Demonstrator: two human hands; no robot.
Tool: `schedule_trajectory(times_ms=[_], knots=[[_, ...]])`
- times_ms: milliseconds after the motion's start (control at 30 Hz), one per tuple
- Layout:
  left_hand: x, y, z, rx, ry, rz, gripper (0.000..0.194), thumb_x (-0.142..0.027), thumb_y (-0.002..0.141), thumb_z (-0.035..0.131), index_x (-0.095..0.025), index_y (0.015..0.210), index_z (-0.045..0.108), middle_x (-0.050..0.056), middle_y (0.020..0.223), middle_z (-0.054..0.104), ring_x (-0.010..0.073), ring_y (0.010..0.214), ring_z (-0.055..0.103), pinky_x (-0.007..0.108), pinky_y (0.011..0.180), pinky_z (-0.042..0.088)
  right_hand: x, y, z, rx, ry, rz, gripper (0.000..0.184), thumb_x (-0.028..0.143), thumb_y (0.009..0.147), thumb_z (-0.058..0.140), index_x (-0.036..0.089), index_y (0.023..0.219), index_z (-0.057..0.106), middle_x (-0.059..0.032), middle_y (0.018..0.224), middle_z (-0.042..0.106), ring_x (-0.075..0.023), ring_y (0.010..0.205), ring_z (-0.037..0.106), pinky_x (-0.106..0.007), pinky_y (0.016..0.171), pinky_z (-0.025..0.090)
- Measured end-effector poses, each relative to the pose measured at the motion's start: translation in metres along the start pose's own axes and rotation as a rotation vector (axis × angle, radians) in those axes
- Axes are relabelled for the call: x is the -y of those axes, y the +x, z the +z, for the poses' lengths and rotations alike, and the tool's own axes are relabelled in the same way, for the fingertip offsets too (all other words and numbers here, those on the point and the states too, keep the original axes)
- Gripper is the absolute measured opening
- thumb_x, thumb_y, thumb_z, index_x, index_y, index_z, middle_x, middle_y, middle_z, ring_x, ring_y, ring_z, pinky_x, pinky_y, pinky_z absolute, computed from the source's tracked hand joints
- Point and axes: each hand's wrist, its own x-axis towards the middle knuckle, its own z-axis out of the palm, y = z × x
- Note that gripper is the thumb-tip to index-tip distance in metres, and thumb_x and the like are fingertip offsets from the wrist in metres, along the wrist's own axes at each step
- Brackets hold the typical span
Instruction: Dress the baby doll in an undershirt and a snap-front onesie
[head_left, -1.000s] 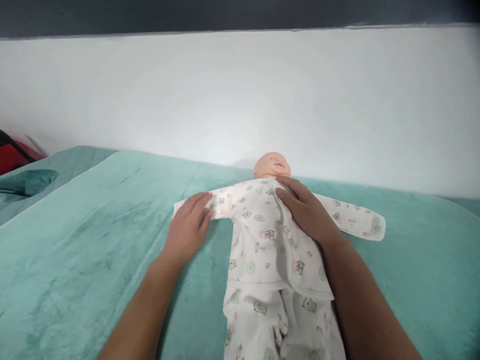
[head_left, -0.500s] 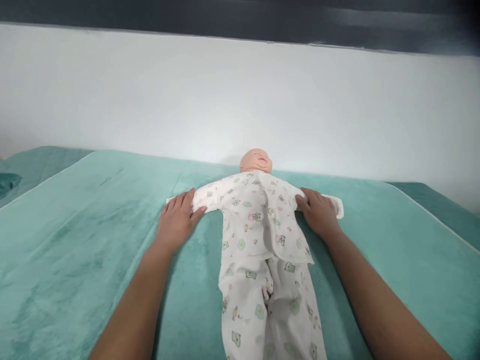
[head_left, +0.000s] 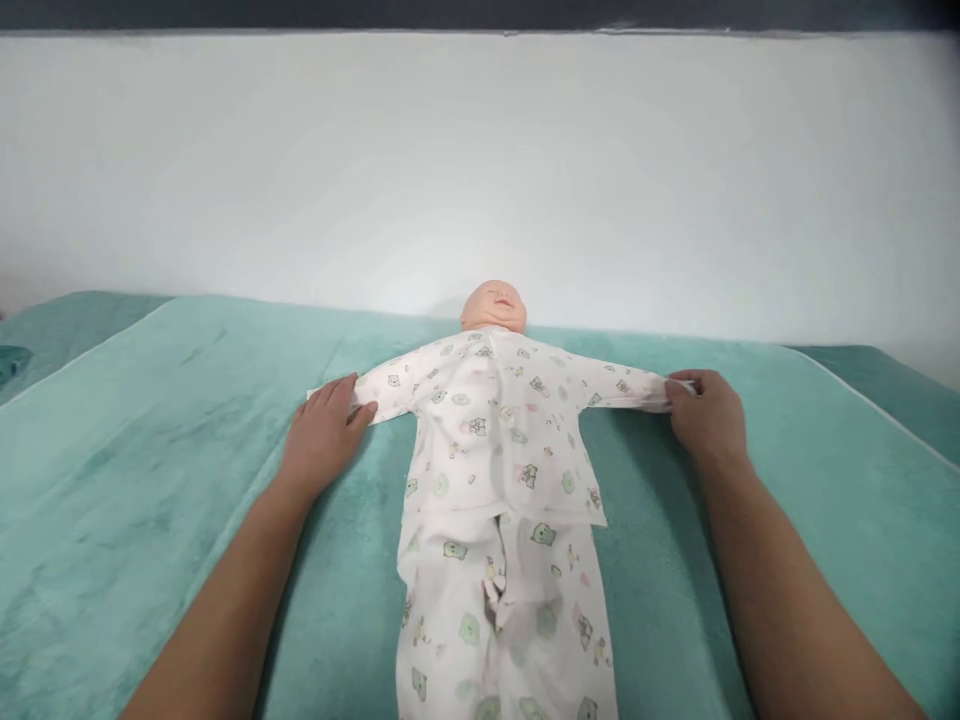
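A baby doll (head_left: 493, 306) lies on its back, dressed in a white baby shirt (head_left: 499, 430) and white trousers (head_left: 510, 610), both printed with small bears. Its arms stretch out sideways in long sleeves. My left hand (head_left: 324, 430) rests flat over the sleeve at the left, thumb apart from the fingers and touching the sleeve's near edge. At the right, my right hand (head_left: 709, 415) is closed, pinching the end of the other sleeve (head_left: 626, 386) between thumb and fingers. The trouser legs run out of view at the bottom.
Underneath everything is a green plush sheet (head_left: 172, 480) with a pale seam along each side. A white wall (head_left: 480, 170) rises right behind the doll's head, with a dark band (head_left: 480, 15) above it.
My right hand has slid outward along its sleeve from the upper arm to the end, which it now pinches. That sleeve looks straighter. My left hand stays on its sleeve; the view has shifted slightly.
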Motion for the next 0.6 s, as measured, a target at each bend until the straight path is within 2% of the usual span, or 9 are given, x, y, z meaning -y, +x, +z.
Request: schedule_trajectory(times_ms=[133,200,267,333,367,400,467,600], knots=[[-0.002,0.0,-0.003,-0.02,-0.031,-0.02,0.053,-0.042,0.093,0.038,-0.016,0.138,0.047,0.012,0.14,0.053,0.0331,0.127,0.049,0.05,0.105,0.04,0.003,0.004,-0.005,-0.141,0.011,0.035,0.034,0.036,0.08,0.052,0.015,0.105,0.064,-0.0131,0.099,0.065,-0.0236,0.085,0.056,-0.038,0.079,0.042],[-0.006,-0.003,-0.007,-0.116,-0.088,-0.028,0.049,-0.037,0.092,0.041,-0.017,0.135,0.049,0.012,0.137,0.055,0.0317,0.125,0.051,0.048,0.104,0.042,0.017,-0.004,-0.008,-0.22,0.054,-0.03,0.032,0.035,0.081,0.054,0.016,0.104,0.064,-0.0141,0.104,0.064,-0.0228,0.088,0.056,-0.037,0.083,0.042],[-0.016,-0.009,-0.013,-0.255,-0.168,-0.019,0.041,-0.033,0.091,0.043,-0.019,0.128,0.055,0.01,0.131,0.058,0.0286,0.122,0.053,0.043,0.103,0.043,0.041,-0.02,-0.01,-0.252,0.17,-0.157,0.026,0.036,0.083,0.053,0.017,0.097,0.065,-0.0115,0.098,0.065,-0.0213,0.085,0.057,-0.036,0.081,0.043],[-0.032,-0.02,-0.021,-0.351,-0.278,0.018,0.031,-0.032,0.091,0.046,-0.021,0.115,0.062,0.007,0.117,0.065,0.0246,0.112,0.058,0.039,0.099,0.046,0.069,-0.044,-0.011,-0.107,0.332,-0.279,0.024,0.04,0.086,0.052,0.019,0.086,0.064,-0.0044,0.08,0.064,-0.0186,0.072,0.056,-0.033,0.071,0.044],[-0.041,-0.026,-0.024,-0.352,-0.355,0.049,0.026,-0.032,0.091,0.048,-0.021,0.107,0.064,0.006,0.108,0.067,0.0221,0.103,0.061,0.036,0.095,0.048,0.083,-0.058,-0.012,-0.004,0.391,-0.315,0.025,0.042,0.087,0.053,0.02,0.083,0.063,-0.0017,0.073,0.062,-0.0173,0.067,0.055,-0.032,0.066,0.043],[-0.051,-0.033,-0.028,-0.319,-0.451,0.083,0.022,-0.033,0.09,0.049,-0.021,0.101,0.065,0.004,0.099,0.068,0.0194,0.093,0.062,0.034,0.088,0.05,0.096,-0.072,-0.012,0.078,0.435,-0.359,0.026,0.042,0.088,0.052,0.02,0.079,0.062,-0.0001,0.069,0.06,-0.0161,0.064,0.054,-0.03,0.064,0.042],[-0.069,-0.045,-0.034,-0.174,-0.639,0.175,0.019,-0.034,0.09,0.052,-0.02,0.09,0.064,0.001,0.086,0.067,0.0152,0.078,0.061,0.028,0.075,0.05,0.116,-0.094,-0.014,0.205,0.494,-0.479,0.025,0.041,0.089,0.054,0.021,0.074,0.059,0.0011,0.068,0.059,-0.0146,0.065,0.052,-0.029,0.063,0.041],[-0.085,-0.058,-0.042,0.085,-0.814,0.347,0.032,-0.035,0.09,0.052,-0.018,0.064,0.057,-0.001,0.064,0.058,0.0112,0.061,0.052,0.024,0.059,0.041,0.132,-0.115,-0.019,0.271,0.546,-0.548,0.028,0.04,0.089,0.055,0.021,0.068,0.052,0.0032,0.064,0.052,-0.012,0.061,0.046,-0.027,0.06,0.038]])
